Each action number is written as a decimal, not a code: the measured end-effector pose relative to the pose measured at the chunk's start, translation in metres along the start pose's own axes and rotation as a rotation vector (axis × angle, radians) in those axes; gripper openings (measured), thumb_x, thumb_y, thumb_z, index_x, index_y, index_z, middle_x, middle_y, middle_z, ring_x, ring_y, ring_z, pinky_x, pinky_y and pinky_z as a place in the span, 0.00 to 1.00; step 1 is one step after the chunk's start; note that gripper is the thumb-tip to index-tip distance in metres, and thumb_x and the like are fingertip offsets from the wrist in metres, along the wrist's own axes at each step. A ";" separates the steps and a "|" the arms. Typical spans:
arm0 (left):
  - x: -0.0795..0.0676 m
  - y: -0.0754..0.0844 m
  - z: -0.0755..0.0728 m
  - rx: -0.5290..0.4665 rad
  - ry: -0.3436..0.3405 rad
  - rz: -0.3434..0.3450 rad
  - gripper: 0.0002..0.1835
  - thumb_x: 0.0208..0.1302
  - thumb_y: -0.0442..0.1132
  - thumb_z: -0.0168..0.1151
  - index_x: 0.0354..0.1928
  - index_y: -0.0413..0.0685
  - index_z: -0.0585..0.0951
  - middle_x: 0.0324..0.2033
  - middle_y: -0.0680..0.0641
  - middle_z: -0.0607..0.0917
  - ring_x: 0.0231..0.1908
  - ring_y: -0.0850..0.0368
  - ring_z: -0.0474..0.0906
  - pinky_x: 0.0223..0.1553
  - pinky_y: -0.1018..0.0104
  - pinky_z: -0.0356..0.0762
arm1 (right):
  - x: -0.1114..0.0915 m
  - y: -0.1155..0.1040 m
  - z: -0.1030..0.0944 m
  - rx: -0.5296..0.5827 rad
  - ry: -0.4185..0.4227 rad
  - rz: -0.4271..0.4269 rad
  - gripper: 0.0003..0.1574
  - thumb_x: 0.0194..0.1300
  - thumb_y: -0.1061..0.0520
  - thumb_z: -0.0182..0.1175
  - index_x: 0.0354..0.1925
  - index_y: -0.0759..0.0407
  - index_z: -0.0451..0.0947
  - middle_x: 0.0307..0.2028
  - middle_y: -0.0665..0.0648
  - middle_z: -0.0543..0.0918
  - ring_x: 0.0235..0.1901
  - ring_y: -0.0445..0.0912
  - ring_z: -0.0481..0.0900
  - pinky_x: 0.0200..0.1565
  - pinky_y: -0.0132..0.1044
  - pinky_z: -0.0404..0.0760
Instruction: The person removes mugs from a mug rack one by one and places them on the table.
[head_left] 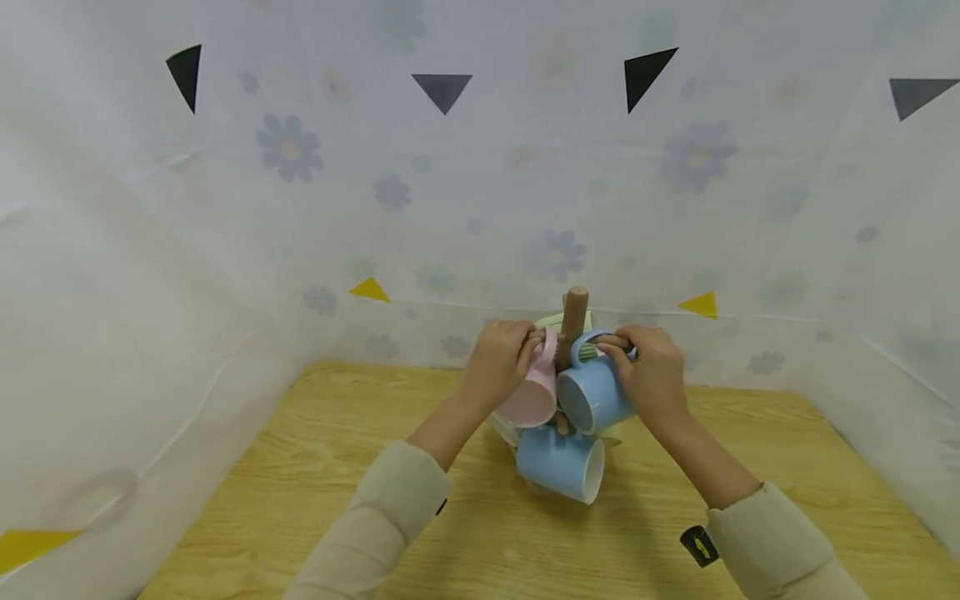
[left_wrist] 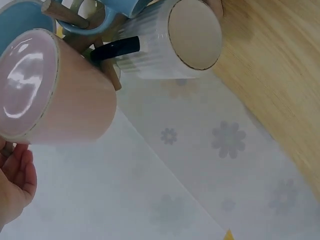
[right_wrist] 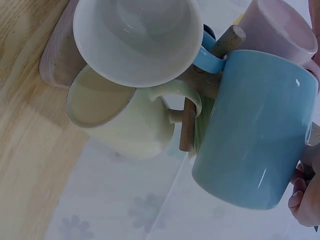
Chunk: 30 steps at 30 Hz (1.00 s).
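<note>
A wooden mug tree (head_left: pixel 574 312) stands on the table, hung with several mugs. My left hand (head_left: pixel 497 358) pinches the end of one wooden peg, from which a pink mug (head_left: pixel 529 398) hangs by its handle. On the other side my right hand (head_left: pixel 654 371) grips another peg, thumb below and fingers over it, at the handle of a blue mug (head_left: pixel 600 396). Lower at the front hangs a second blue mug (head_left: pixel 555 458), its mouth turned right. The left wrist view shows a ribbed white mug (left_wrist: pixel 150 47) with a dark handle; the right wrist view, a pale yellow mug (right_wrist: pixel 135 122).
The wood-grain table (head_left: pixel 315 483) reaches back to a white flowered sheet (head_left: pixel 480 208) with black, grey and yellow triangles on it. Similar sheeting closes both sides. The rack's wooden base (right_wrist: pixel 62 60) shows behind the mugs in the right wrist view.
</note>
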<state>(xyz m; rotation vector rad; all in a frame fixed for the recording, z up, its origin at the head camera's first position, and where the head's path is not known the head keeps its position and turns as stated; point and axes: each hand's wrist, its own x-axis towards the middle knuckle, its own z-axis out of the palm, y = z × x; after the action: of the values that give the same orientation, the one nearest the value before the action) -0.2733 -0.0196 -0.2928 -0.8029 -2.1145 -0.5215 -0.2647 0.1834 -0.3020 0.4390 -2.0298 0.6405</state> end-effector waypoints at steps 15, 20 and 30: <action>0.003 -0.012 -0.005 0.400 0.161 0.279 0.07 0.55 0.40 0.66 0.27 0.45 0.80 0.26 0.49 0.81 0.31 0.55 0.78 0.30 0.65 0.75 | -0.004 -0.003 -0.002 0.036 -0.027 -0.008 0.12 0.50 0.66 0.67 0.35 0.72 0.78 0.26 0.66 0.80 0.28 0.57 0.72 0.31 0.47 0.70; 0.002 -0.013 -0.005 0.438 0.163 0.269 0.08 0.55 0.42 0.66 0.27 0.46 0.80 0.27 0.49 0.82 0.32 0.55 0.79 0.32 0.65 0.76 | -0.010 -0.002 -0.002 0.058 -0.012 -0.007 0.16 0.51 0.68 0.66 0.40 0.75 0.76 0.28 0.67 0.79 0.29 0.57 0.71 0.33 0.48 0.69; 0.000 -0.014 -0.003 0.458 0.170 0.256 0.07 0.56 0.45 0.66 0.29 0.50 0.81 0.27 0.50 0.82 0.32 0.56 0.79 0.31 0.66 0.76 | -0.029 -0.007 -0.018 0.092 0.100 0.062 0.17 0.51 0.70 0.64 0.42 0.72 0.76 0.29 0.65 0.76 0.29 0.49 0.69 0.31 0.28 0.63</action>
<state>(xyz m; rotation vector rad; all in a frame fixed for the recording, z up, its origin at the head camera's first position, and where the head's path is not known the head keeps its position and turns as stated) -0.2813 -0.0313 -0.2918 -0.7171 -1.8379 0.0342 -0.2341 0.1905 -0.3171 0.3917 -1.9304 0.7810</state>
